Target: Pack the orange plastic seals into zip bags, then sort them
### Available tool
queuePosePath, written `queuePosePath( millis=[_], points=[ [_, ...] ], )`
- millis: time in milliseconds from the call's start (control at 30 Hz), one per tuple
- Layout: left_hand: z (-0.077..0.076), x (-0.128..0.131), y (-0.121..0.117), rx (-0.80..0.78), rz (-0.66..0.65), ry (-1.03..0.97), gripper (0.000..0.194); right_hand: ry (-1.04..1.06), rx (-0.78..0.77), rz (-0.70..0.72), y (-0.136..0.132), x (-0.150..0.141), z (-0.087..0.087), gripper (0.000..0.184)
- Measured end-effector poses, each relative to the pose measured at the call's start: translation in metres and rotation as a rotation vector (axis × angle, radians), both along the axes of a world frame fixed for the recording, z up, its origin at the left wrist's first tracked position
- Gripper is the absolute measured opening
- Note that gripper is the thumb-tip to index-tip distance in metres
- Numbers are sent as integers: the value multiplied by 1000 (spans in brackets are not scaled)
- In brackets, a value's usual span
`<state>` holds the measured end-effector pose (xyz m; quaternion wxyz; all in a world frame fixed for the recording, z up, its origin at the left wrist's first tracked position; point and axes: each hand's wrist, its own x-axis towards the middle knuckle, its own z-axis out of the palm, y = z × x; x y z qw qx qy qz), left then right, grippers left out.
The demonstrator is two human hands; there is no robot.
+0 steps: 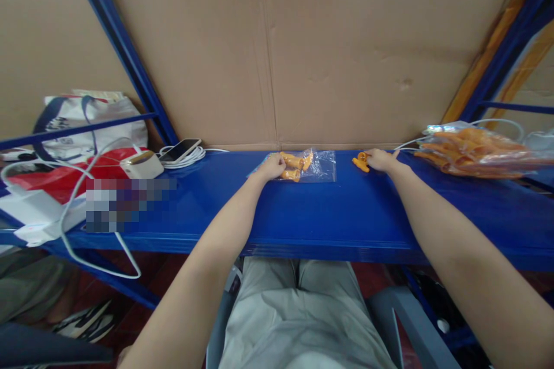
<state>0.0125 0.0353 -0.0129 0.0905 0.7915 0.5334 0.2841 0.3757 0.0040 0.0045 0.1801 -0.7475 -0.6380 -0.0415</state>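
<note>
My left hand (272, 166) rests on the left end of a small clear plastic bag (321, 165) lying on the blue shelf (303, 213). Its fingers are curled onto the bag, which holds a few orange plastic pieces (293, 161). My right hand (380, 159) lies further right on the shelf, fingers closed around a loose orange piece (360, 162) that sticks out to its left. Both forearms reach forward from the bottom of the view.
A large clear bag of orange pieces (471, 151) lies at the right end of the shelf. At the left are a phone (180, 150) on coiled white cable, a small cream box (142, 165), a white charger and a tote bag (86, 124). Cardboard (346, 52) backs the shelf.
</note>
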Motion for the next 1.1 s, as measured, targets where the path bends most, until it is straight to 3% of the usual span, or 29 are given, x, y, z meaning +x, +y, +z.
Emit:
queuePosePath(
  millis=[100, 300, 500, 667, 867, 1100],
  points=[
    [1, 0, -1, -3, 1, -6, 15, -24, -113, -39, -7, -8, 7, 47],
    [4, 1, -6, -15, -4, 12, 18, -86, -142, -44, -9, -12, 9, 49],
    [6, 0, -8, -17, 11, -1, 14, -131, -37, -12, -10, -9, 3, 46],
    [10, 1, -14, -51, 44, 18, 12, -214, 107, 133, -8, -8, 0, 48],
    [12, 2, -19, -58, 81, 18, 14, -256, 250, 246, -12, -27, 21, 48],
    [7, -1, -11, -69, 39, -84, 16, -299, -58, 361, -33, -68, 49, 50]
  ],
)
